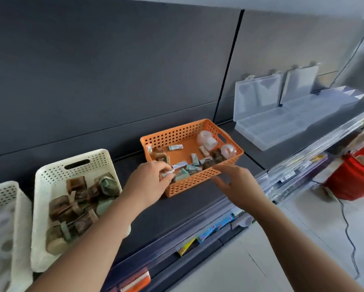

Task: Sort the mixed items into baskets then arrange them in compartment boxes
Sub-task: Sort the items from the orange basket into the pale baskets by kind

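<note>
An orange perforated basket (200, 178) sits on the dark shelf and holds small boxes, brown packets and round white containers (207, 141). My left hand (149, 180) is at the basket's near-left corner, pinching a small white and green box (170, 172). My right hand (238, 184) hovers at the basket's near-right rim, fingers spread, holding nothing. A white basket (46, 211) to the left holds several brown and green packets (75, 205). A second white basket (3, 197) at the far left holds pale round containers. Clear compartment boxes (269, 129) stand open at the right.
The dark shelf (176, 213) has a clear price rail along its front edge with coloured labels. A dark back panel rises behind the baskets. A red bucket (354, 175) and a black cable lie on the pale floor at the right.
</note>
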`<state>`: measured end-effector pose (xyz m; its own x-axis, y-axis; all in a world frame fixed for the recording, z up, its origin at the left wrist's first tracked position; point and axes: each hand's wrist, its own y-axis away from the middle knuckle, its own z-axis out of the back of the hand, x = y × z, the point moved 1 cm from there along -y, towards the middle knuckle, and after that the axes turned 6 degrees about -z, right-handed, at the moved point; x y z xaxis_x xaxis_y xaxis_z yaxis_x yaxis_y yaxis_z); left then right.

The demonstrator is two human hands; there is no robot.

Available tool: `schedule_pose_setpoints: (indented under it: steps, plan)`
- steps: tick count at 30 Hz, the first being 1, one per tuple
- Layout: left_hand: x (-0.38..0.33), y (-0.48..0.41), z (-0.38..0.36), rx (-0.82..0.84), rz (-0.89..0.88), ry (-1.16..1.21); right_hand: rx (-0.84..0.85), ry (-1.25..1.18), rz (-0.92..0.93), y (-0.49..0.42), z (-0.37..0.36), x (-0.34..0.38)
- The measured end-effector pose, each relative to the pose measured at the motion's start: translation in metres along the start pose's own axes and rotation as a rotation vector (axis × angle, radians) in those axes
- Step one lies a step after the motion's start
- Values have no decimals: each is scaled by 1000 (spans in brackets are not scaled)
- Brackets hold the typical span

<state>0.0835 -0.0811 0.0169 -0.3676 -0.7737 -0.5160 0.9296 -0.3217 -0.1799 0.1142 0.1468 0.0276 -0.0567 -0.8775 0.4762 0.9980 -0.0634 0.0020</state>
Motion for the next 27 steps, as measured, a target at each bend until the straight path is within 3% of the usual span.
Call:
schedule_pose_setpoints:
  steps: [9, 14, 17, 22, 27]
  plan:
    - [26, -111, -41, 171, 22, -40, 75, -34, 36, -112, -9, -22]
    - [36, -147, -77, 379, 52, -157, 205, 91, 18, -161, -24, -33]
    - [41, -155, -91, 416, 79, -183, 308, 124, 42, -181, -35, -36]
    - [46, -158, -95, 396, 51, -212, 480, 190, 121, -206, -52, -32]
    - [50, -158, -76, 163, 204, 6, 565, 239, 276, -227, -65, -32]
